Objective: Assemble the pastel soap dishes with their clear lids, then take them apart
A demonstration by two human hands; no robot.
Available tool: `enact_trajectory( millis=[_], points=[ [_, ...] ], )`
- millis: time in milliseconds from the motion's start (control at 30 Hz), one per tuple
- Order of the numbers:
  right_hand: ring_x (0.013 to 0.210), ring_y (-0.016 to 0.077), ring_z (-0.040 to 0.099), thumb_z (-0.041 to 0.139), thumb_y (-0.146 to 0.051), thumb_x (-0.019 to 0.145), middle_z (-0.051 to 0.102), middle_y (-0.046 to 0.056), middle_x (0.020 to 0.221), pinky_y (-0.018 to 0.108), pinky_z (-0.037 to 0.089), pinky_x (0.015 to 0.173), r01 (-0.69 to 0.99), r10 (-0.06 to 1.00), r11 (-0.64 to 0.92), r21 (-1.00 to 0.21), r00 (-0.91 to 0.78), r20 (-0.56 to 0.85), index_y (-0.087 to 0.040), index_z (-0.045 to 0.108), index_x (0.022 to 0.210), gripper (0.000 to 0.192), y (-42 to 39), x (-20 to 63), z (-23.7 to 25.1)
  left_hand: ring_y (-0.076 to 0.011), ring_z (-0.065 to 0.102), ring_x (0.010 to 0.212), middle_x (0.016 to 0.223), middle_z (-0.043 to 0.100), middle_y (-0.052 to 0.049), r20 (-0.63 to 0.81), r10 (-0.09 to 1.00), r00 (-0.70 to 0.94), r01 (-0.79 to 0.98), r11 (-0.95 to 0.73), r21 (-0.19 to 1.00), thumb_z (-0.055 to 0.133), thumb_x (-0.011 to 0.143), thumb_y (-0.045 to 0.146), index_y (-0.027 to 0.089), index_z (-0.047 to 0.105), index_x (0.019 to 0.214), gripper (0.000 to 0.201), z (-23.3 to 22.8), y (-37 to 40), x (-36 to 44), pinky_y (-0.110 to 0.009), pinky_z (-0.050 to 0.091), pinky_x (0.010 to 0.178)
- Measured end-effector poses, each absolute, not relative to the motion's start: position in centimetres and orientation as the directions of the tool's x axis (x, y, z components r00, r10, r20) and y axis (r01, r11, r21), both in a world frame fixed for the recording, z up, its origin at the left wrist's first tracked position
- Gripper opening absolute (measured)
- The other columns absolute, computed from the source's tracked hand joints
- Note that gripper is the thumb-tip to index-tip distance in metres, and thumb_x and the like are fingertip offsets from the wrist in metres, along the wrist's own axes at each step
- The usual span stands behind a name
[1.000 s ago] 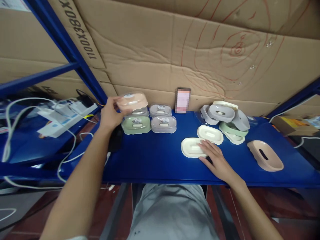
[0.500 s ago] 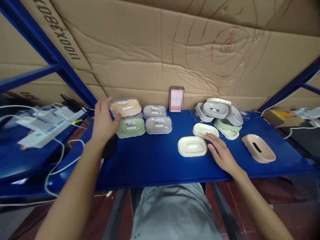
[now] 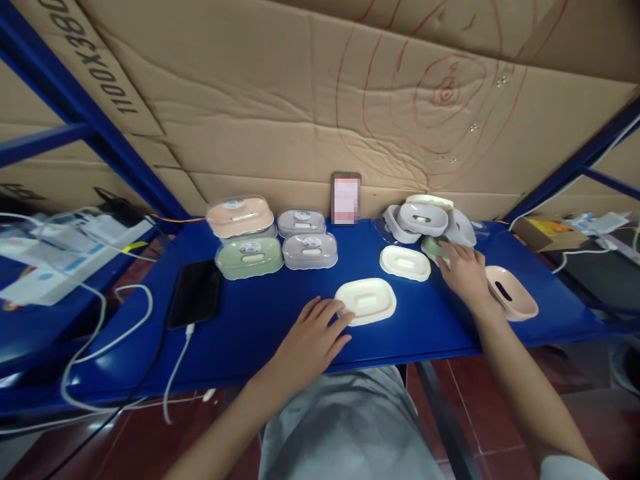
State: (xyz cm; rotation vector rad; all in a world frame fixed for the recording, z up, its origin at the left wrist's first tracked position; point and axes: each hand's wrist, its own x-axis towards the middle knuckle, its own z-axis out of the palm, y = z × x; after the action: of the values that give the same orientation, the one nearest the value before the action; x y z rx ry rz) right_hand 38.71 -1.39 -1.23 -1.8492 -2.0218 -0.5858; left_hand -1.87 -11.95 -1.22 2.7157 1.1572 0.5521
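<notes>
A cream oval soap-dish tray (image 3: pixel 367 301) with a raised centre lies flat near the table's front. My left hand (image 3: pixel 315 333) touches its left rim, fingers spread. Farther right, my right hand (image 3: pixel 465 273) has thumb and fingers bent around a green soap dish (image 3: pixel 431 247) at the front of a loose pile; the hand hides most of that dish. A second cream tray (image 3: pixel 405 263) lies between the hands. Grey soap dishes (image 3: pixel 423 219) are heaped behind my right hand, and a peach soap dish (image 3: pixel 514 295) with a slot sits to its right.
Soap dishes with clear lids stand at the back left: peach (image 3: pixel 240 215), green (image 3: pixel 249 257) and grey (image 3: pixel 310 251). A phone (image 3: pixel 346 199) leans on the cardboard wall (image 3: pixel 250 100). Another dark phone (image 3: pixel 195 293) lies left with a white cable (image 3: pixel 176 373).
My left hand has left the lidded dishes and come right to the front cream tray, which has shifted slightly left and nearer. My right hand has moved from the cream trays to the pile.
</notes>
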Motion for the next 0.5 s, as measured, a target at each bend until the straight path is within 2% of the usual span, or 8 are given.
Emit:
enact_trajectory(
  millis=[67,167,267,333,433,500],
  points=[
    [0.117,0.0373,0.069,0.046,-0.028,0.104,0.078,0.018,0.122,0.055,0.047,0.103,0.995,0.862,0.062,0.081,-0.094,0.498,-0.014,0.070,0.131,0.039,-1.2,38.6,-1.3,-0.0292,0.065,0.127,0.135,0.067,-0.011,0.324,0.739,0.591,0.688,-0.671,0.276,0.059,0.107,0.027,0.025,0.066,0.133,0.028,-1.9,-12.9,-2.9,-0.053,0.055,0.113],
    [0.114,0.0360,0.070,0.044,-0.031,0.107,0.079,0.017,0.119,0.053,0.048,0.102,0.987,0.854,0.160,0.018,-0.147,0.499,-0.016,0.074,0.124,0.038,-1.7,37.5,-0.6,-0.0286,0.067,0.122,0.132,0.066,-0.012,0.415,0.770,0.485,0.710,-0.624,0.327,0.058,0.106,0.027,0.024,0.067,0.127,0.022,-3.3,-14.3,-3.8,-0.047,0.061,0.103],
    [0.116,0.0344,0.070,0.044,-0.038,0.109,0.077,0.015,0.124,0.050,0.051,0.101,0.951,0.827,0.292,-0.101,-0.199,0.526,-0.019,0.072,0.132,0.040,-3.3,35.2,0.8,-0.0286,0.069,0.121,0.132,0.066,-0.012,0.462,0.790,0.404,0.725,-0.584,0.366,0.058,0.106,0.026,0.025,0.069,0.117,0.016,-4.1,-14.9,-4.0,-0.048,0.063,0.101],
    [0.116,0.0323,0.071,0.048,-0.038,0.110,0.077,0.013,0.126,0.048,0.054,0.100,0.903,0.804,0.392,-0.178,-0.242,0.543,-0.022,0.070,0.138,0.039,-5.1,32.6,1.5,-0.0301,0.067,0.128,0.138,0.064,-0.012,0.458,0.798,0.391,0.722,-0.575,0.385,0.058,0.106,0.026,0.025,0.070,0.113,0.014,-4.2,-14.9,-3.9,-0.049,0.062,0.104],
    [0.117,0.0284,0.071,0.054,-0.031,0.109,0.076,0.009,0.130,0.045,0.055,0.102,0.779,0.742,0.581,-0.234,-0.390,0.546,-0.028,0.066,0.145,0.038,-8.3,27.8,1.7,-0.0305,0.064,0.136,0.148,0.060,-0.013,0.438,0.818,0.373,0.716,-0.554,0.424,0.059,0.106,0.028,0.026,0.068,0.123,0.019,-4.1,-14.9,-3.8,-0.046,0.062,0.108],
    [0.116,0.0258,0.071,0.055,-0.023,0.109,0.077,0.007,0.129,0.043,0.056,0.100,0.671,0.670,0.703,-0.235,-0.515,0.535,-0.029,0.062,0.149,0.041,-10.3,24.5,1.3,-0.0299,0.065,0.137,0.154,0.057,-0.014,0.427,0.838,0.340,0.723,-0.524,0.451,0.060,0.106,0.029,0.028,0.060,0.141,0.035,-4.0,-14.9,-3.8,-0.044,0.064,0.105]
  ],
)
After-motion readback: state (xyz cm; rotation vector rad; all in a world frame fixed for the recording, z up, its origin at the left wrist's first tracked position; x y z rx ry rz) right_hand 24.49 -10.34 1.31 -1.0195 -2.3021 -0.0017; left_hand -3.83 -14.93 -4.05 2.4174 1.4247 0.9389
